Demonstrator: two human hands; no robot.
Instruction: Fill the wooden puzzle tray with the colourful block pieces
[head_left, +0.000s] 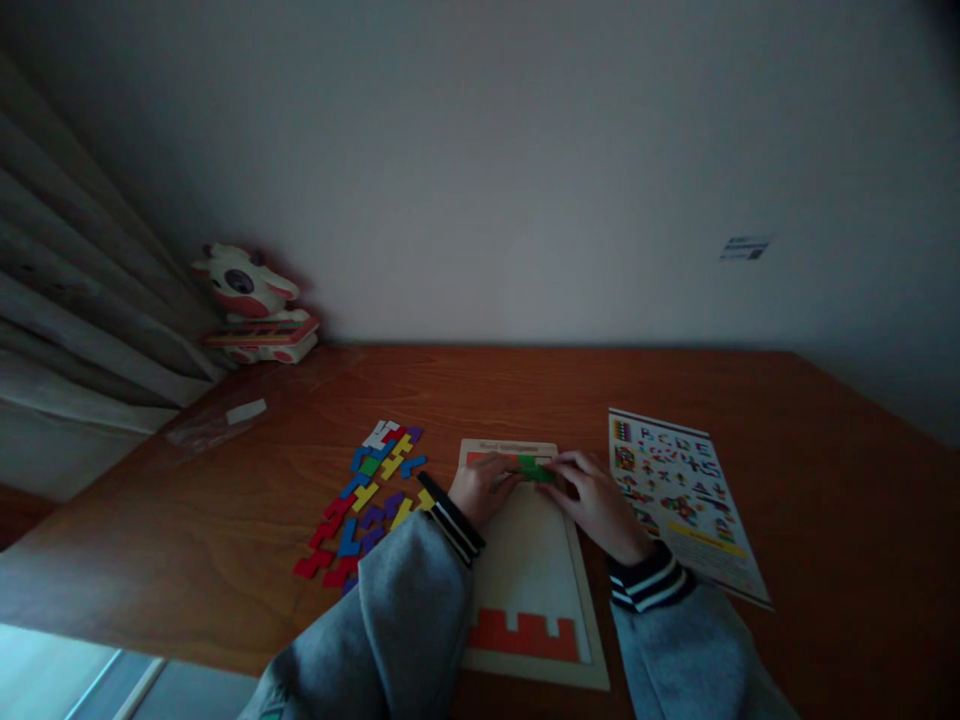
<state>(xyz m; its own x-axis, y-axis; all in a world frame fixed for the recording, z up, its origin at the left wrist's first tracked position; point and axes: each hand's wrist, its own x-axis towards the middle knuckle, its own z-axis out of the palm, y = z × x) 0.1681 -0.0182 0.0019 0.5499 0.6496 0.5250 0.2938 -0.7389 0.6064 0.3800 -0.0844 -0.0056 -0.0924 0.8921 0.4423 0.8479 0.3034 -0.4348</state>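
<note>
Tray [529, 560] holds red pieces [525, 636]—left hand [480, 488] and right hand [591, 500] pinch green piece [537, 472].

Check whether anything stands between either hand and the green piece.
Nothing visible does: the left hand and the right hand are both right at the green piece, over the far end of the board.

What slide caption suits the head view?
Left hand and right hand handle a green piece at the far end of the board.
</note>
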